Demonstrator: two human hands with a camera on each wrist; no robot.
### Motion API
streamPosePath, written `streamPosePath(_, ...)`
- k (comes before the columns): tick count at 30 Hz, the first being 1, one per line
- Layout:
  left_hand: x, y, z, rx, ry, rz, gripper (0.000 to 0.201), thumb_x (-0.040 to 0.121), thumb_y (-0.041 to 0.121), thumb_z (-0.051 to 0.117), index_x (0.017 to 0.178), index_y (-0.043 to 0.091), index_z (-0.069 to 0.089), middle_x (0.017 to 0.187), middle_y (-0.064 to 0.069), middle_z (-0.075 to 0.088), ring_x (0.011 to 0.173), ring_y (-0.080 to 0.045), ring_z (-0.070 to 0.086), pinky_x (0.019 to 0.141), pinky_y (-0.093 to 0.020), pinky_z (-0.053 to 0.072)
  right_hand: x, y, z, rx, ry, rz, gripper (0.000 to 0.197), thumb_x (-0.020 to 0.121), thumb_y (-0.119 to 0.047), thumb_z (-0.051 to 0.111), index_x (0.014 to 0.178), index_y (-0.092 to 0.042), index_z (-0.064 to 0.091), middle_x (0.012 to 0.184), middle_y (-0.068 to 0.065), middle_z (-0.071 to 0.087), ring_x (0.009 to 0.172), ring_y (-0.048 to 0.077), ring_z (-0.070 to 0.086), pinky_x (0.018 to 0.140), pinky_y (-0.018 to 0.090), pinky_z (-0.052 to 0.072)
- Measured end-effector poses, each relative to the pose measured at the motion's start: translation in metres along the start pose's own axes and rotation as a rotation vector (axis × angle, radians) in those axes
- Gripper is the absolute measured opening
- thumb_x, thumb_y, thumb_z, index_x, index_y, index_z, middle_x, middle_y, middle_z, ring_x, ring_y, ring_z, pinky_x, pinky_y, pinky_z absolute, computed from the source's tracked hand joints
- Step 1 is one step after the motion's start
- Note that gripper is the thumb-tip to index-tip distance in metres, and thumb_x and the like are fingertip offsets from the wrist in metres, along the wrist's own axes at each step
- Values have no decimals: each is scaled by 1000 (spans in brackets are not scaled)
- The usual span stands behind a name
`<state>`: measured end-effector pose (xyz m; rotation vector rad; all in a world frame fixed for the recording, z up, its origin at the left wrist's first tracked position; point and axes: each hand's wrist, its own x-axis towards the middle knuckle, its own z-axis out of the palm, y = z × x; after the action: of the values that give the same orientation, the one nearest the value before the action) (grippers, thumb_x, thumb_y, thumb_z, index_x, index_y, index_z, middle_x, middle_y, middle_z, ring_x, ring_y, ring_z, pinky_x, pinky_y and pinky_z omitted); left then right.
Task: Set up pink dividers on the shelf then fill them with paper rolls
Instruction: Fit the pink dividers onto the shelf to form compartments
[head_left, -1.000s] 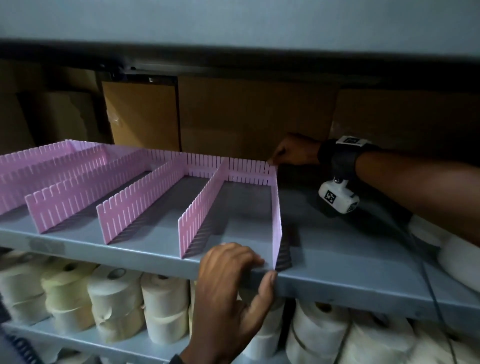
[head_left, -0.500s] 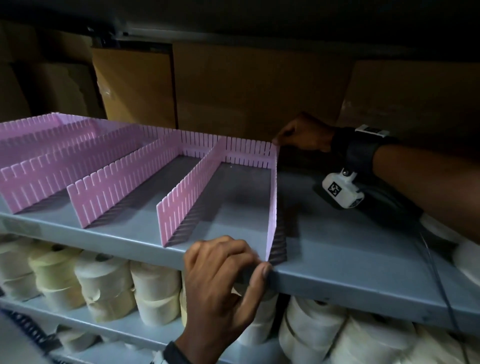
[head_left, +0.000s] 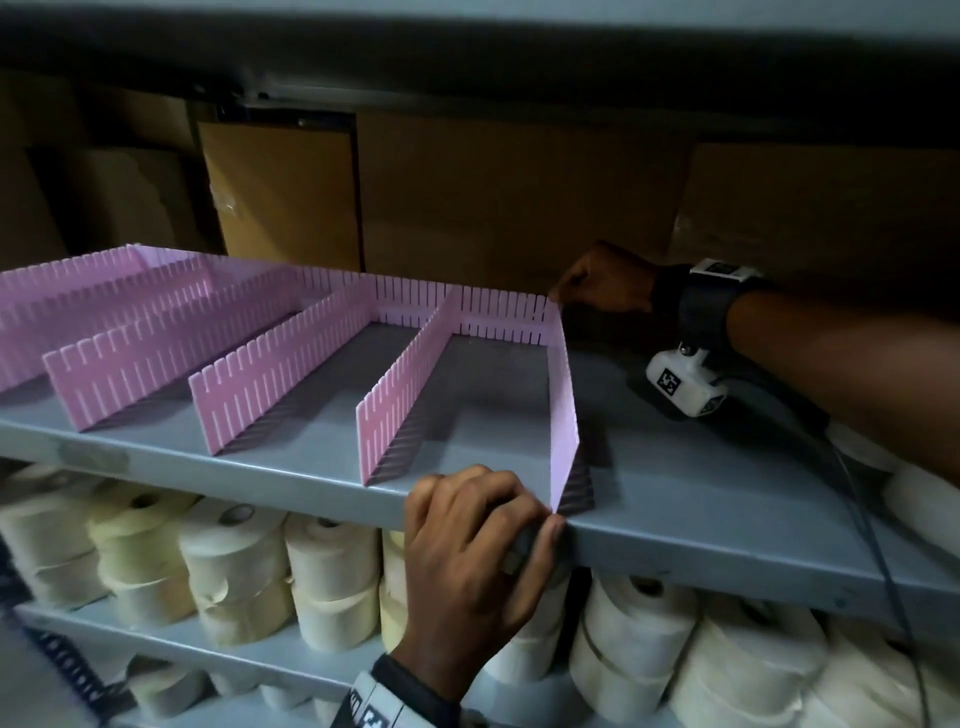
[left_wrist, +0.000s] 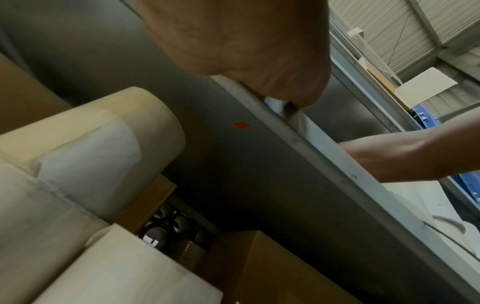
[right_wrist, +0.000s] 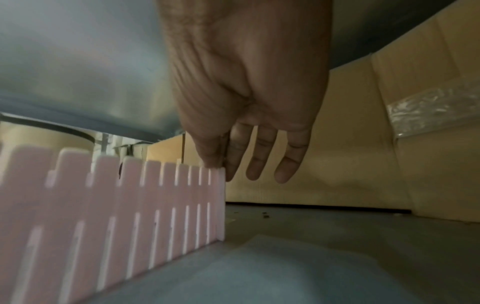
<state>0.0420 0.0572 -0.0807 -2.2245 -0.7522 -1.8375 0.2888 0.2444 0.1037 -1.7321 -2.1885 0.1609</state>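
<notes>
Several slotted pink dividers (head_left: 291, 364) stand on the grey shelf (head_left: 701, 493), joined to a pink back strip (head_left: 493, 317). My left hand (head_left: 535, 514) is at the front end of the rightmost divider (head_left: 563, 405). Its fingers curl over the shelf's lip and its thumb tip (head_left: 553, 532) is at the divider's lower corner. In the left wrist view the left hand (left_wrist: 285, 96) sits on the lip. At the back my right hand (head_left: 558, 296) pinches the divider's top rear corner. The right wrist view shows the right hand (right_wrist: 218, 164) on the rightmost divider (right_wrist: 155, 205), thumb and forefinger pinching, the other fingers hanging straight.
Cream paper rolls (head_left: 332, 571) fill the lower shelf. More rolls (head_left: 924, 509) lie at the right end of the grey shelf, under my right forearm. Brown cardboard boxes (head_left: 493, 208) line the back. The upper shelf (head_left: 519, 62) hangs low overhead.
Both hands stay at the two ends of the rightmost divider. The left thumb has slipped down from the divider's side to the shelf's lip. The head view has shifted a little.
</notes>
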Motion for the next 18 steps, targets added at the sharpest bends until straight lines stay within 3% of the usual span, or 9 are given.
streamPosePath(4, 1, 2, -5, 3, -37, 0, 15, 96, 28, 68, 87, 16, 71, 98, 1, 66, 94, -23, 63, 86, -38, 40, -8, -13, -2, -81, -27, 40, 26, 99, -24, 57, 118, -11, 69, 129, 7, 66, 113, 20, 63, 100, 37, 49)
streamPosePath(7, 3, 1, -10, -6, -71, 12, 16, 97, 27, 68, 89, 14, 72, 99, 1, 66, 95, -23, 63, 86, -36, 41, -15, -25, -9, -111, -20, 74, 24, 100, -28, 56, 112, -14, 72, 120, 7, 70, 97, 15, 65, 85, 30, 51)
streamPosePath(10, 6, -2, -21, -61, -133, 33, 15, 99, 24, 64, 94, 13, 73, 104, 2, 68, 100, -21, 65, 89, -38, 44, -28, -41, -18, -73, 109, 98, 29, 98, -32, 59, 101, -8, 74, 105, 13, 72, 94, 25, 67, 87, 39, 54)
streamPosePath(11, 6, -4, -26, -89, -153, 37, 15, 99, 23, 64, 96, 12, 73, 106, 2, 69, 102, -21, 65, 92, -40, 46, -36, -48, -20, -60, 155, 101, 29, 98, -33, 59, 103, -9, 74, 105, 11, 73, 95, 23, 67, 87, 37, 53)
streamPosePath(15, -5, -12, -52, -160, -127, 52, 13, 96, 18, 65, 98, 9, 76, 107, 0, 72, 105, -19, 66, 102, -40, 49, -83, -85, -28, 1, 334, 67, 19, 95, -35, 63, 105, -24, 75, 98, -9, 71, 91, 5, 62, 70, 10, 42)
streamPosePath(18, -16, -22, -73, -143, -30, 38, 16, 93, 18, 64, 92, 9, 77, 98, 0, 74, 104, -15, 66, 104, -36, 48, -132, -114, -25, 11, 495, 67, 21, 97, -30, 61, 111, -21, 74, 103, -6, 72, 90, 6, 63, 71, 11, 43)
